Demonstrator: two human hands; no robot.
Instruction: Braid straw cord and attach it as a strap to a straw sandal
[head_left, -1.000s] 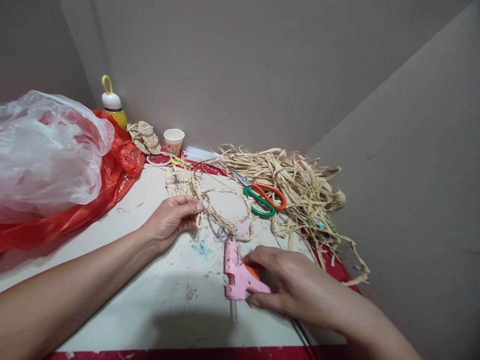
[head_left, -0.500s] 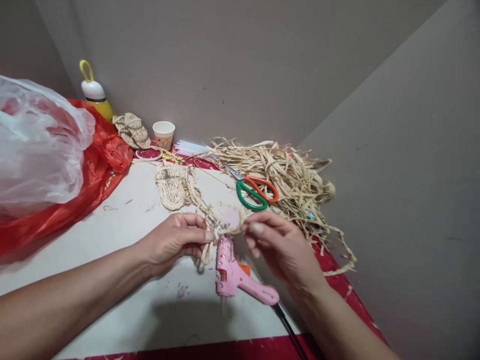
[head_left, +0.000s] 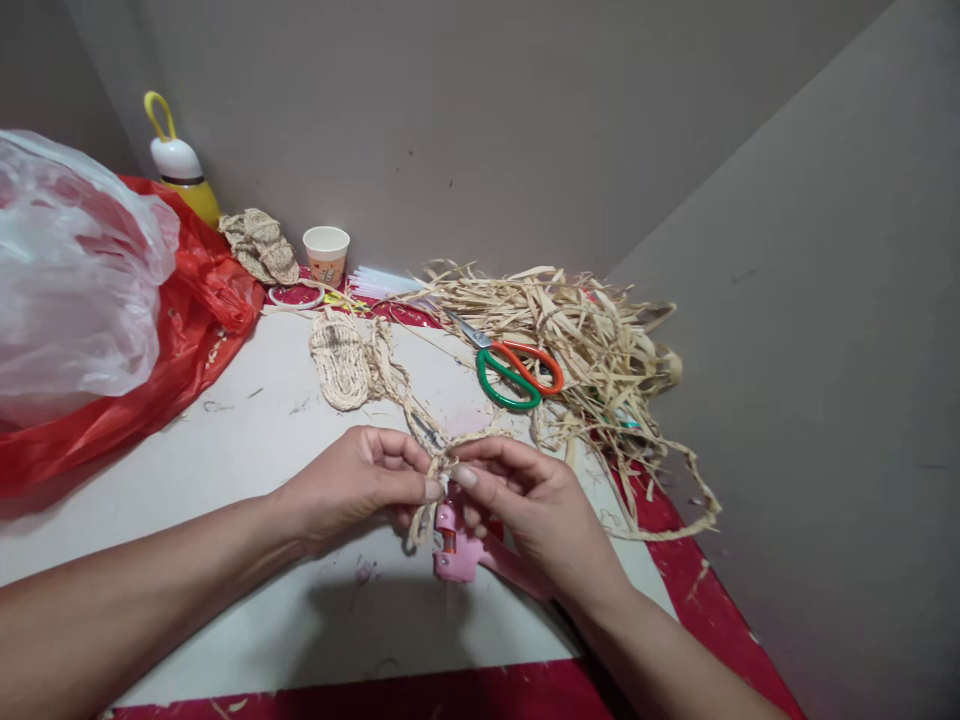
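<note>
Between both hands is a braided straw cord (head_left: pixel 421 522), bent into a narrow loop. My left hand (head_left: pixel 367 480) pinches its left side between thumb and fingers. My right hand (head_left: pixel 525 495) pinches the cord at the top of the loop, its fingertips almost touching the left ones. More of the braid trails up and away towards a small woven straw sandal sole (head_left: pixel 340 360). Just below the fingers lies a pink hot glue gun (head_left: pixel 456 562), its nozzle and handle partly hidden by my right hand.
Scissors with green and orange handles (head_left: pixel 517 372) rest against a heap of dry straw (head_left: pixel 547 310). Towards the back stand a paper cup (head_left: pixel 327 258), clear glue sticks (head_left: pixel 382 284), woven straw pieces (head_left: pixel 259 245) and a yellow bottle (head_left: pixel 184 180). Plastic bags (head_left: pixel 82 290) fill the left side.
My right hand has moved left and down, bringing its fingertips to the cord beside my left thumb. It now covers more of the glue gun. The view has shifted slightly.
</note>
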